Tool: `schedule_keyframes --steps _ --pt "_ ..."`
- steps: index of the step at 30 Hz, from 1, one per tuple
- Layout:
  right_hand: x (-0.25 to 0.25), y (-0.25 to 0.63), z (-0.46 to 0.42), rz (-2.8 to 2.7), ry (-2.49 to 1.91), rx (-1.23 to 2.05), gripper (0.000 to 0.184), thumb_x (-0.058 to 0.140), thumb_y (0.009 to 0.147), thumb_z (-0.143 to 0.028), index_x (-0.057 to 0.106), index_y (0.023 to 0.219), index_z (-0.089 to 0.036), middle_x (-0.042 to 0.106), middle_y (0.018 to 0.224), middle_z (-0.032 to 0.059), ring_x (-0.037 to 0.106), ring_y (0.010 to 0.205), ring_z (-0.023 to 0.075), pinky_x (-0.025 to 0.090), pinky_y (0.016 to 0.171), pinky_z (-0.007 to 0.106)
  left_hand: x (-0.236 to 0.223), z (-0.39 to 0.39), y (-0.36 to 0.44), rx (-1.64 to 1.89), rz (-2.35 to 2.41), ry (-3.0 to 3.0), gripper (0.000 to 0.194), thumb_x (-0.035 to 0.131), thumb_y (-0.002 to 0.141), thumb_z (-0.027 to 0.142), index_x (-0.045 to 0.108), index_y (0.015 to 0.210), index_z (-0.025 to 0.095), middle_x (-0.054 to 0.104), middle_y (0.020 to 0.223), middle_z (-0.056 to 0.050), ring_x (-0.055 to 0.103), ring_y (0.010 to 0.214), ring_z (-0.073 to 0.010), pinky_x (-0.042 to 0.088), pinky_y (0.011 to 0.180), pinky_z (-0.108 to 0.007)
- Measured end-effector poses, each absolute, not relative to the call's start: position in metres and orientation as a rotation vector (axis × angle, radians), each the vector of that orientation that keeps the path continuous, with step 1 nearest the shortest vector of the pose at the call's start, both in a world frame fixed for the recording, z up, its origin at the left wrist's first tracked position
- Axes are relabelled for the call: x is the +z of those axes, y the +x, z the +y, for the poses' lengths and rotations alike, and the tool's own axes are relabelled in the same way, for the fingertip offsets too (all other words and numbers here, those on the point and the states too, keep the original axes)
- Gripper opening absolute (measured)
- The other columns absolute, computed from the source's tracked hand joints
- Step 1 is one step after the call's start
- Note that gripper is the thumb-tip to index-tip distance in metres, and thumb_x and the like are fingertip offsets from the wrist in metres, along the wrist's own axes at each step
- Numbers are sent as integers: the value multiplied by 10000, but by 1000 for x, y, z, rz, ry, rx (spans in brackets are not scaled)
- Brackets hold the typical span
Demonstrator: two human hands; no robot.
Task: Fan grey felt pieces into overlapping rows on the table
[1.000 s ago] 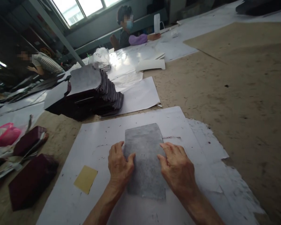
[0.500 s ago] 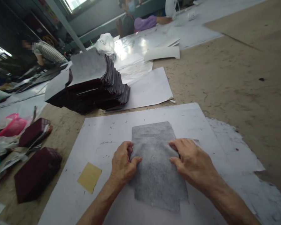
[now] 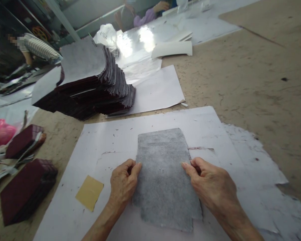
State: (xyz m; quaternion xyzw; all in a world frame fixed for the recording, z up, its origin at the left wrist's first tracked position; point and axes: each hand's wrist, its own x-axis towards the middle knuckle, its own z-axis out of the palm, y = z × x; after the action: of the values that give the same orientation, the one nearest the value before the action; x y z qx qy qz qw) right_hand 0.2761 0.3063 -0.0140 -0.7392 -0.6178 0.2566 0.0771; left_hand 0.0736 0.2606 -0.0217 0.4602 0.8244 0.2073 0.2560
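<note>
Grey piece [image 3: 165, 184] is over the white sheet [image 3: 110, 137] on the bench [image 3: 253, 90], between both hands. Can't tell if it's flat on the sheet or slightly raised.

Left hand [image 3: 124, 180]: fingers closed in a pinch on the piece's left edge, thumb on top, the rest curled. Right hand [image 3: 213, 184]: same on the right edge, thumb on the grey face, index curled at the side. Both grips sit around mid-length. Piece has a straight top edge and stepped lower corners.

Yellow square [image 3: 89, 193] lies on the sheet, left of the left hand, touching neither hand nor piece. Dark scraps are scattered on the sheet.

Beyond the sheet, upper left: tall stack [image 3: 85, 77] of grey-topped, dark maroon pieces, edges fanned. Two smaller maroon stacks, near one [image 3: 26, 190] and far one [image 3: 23, 140], are on the bench at far left, pink item [image 3: 2, 132] behind them. White plastic bag [image 3: 106, 36] is behind the tall stack. Person in striped top [image 3: 40, 47] upper left; purple sleeve [image 3: 145, 18] at top.
</note>
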Motion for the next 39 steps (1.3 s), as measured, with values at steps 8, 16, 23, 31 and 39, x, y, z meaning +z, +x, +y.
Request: schedule_keyframes --steps 8,16,23,31,39 --pt "-13 273 305 -1808 -2272 768 219 538 746 -381 559 588 -232 583 572 -15 482 527 146 264 504 253 -26 261 75 528 2264 1331 344 448 768 446 413 541 190 310 488 56 329 496 -93 259 528 -230" --pt "-15 273 308 -1860 -2303 770 238 540 751 -386 519 574 -229 591 594 -16 485 545 158 258 512 257 -27 258 79 485 2340 1396 314 453 769 414 416 550 192 354 499 51 360 508 -99 259 545 -234" --pt "-16 273 308 -1895 -2238 777 244 534 760 -337 481 558 -211 548 545 -24 464 519 133 248 508 250 -27 260 77 499 2318 1387 315 450 760 433 457 550 198 371 499 44 372 510 -109 273 543 -235" --pt "-14 270 306 -1908 -2296 707 194 547 764 -298 497 594 -217 549 552 -22 505 539 161 288 501 269 -30 256 78 337 2404 1505 293 439 775 413 433 566 209 422 507 32 428 520 -137 298 540 -260" --pt "-28 288 320 -2220 -1442 150 375 608 635 -145 553 1006 -148 614 949 52 562 889 213 443 742 303 -19 279 57 495 2052 1971 355 565 704 219 492 1051 201 552 1048 -62 486 952 -231 387 839 -384"
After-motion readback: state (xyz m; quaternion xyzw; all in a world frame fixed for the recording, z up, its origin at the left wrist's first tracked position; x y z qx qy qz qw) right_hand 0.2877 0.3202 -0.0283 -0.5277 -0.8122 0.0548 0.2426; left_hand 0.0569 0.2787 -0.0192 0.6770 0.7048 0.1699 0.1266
